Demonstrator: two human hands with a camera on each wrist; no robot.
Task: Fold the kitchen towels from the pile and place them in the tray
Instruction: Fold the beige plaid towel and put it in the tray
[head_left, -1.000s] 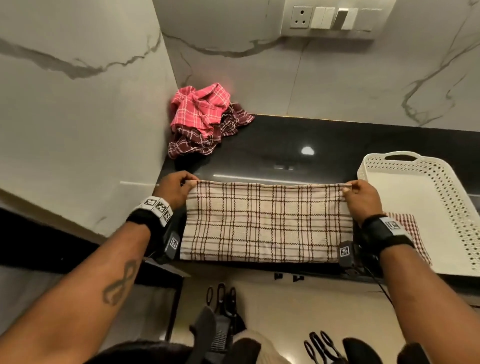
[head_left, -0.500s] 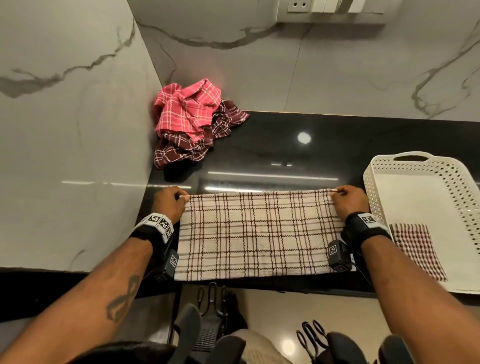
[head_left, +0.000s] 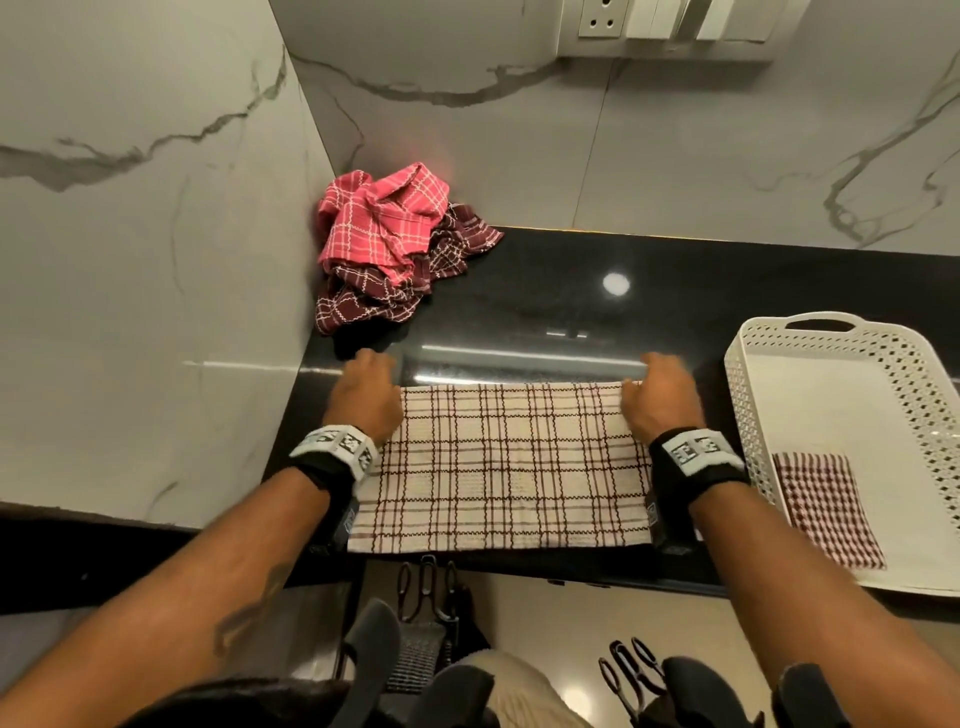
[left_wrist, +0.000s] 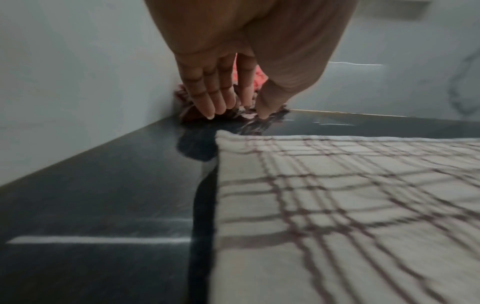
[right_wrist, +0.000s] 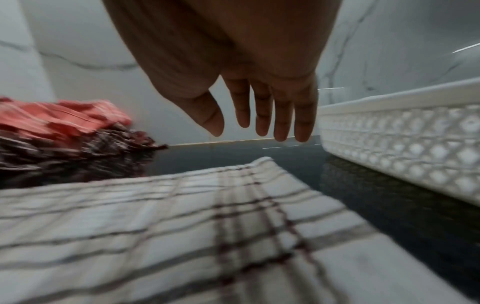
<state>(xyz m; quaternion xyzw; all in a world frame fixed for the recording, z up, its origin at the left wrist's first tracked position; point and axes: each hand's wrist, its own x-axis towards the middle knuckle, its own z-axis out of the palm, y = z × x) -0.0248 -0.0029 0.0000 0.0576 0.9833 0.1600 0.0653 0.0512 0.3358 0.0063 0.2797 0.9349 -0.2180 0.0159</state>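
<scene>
A cream towel with brown checks (head_left: 506, 467) (left_wrist: 350, 205) (right_wrist: 168, 226) lies flat, folded into a wide strip, at the counter's front edge. My left hand (head_left: 366, 389) (left_wrist: 233, 107) hovers over its far left corner with straight fingers, holding nothing. My right hand (head_left: 662, 389) (right_wrist: 259, 129) hovers over the far right corner, fingers straight and empty. The pile of pink and maroon checked towels (head_left: 395, 249) (right_wrist: 64, 133) sits in the back left corner. A white perforated tray (head_left: 753, 395) (right_wrist: 402, 148) stands at the right, with a folded maroon checked towel (head_left: 826, 509) inside.
The black glossy counter (head_left: 597, 312) runs between marble walls at the left and back. A socket and switch panel (head_left: 670, 21) is on the back wall. Below the counter edge hang dark utensils (head_left: 426, 587).
Both hands have let go of the towel's far corners and lifted, fingers now straight above it. The towel stays flat on the counter.
</scene>
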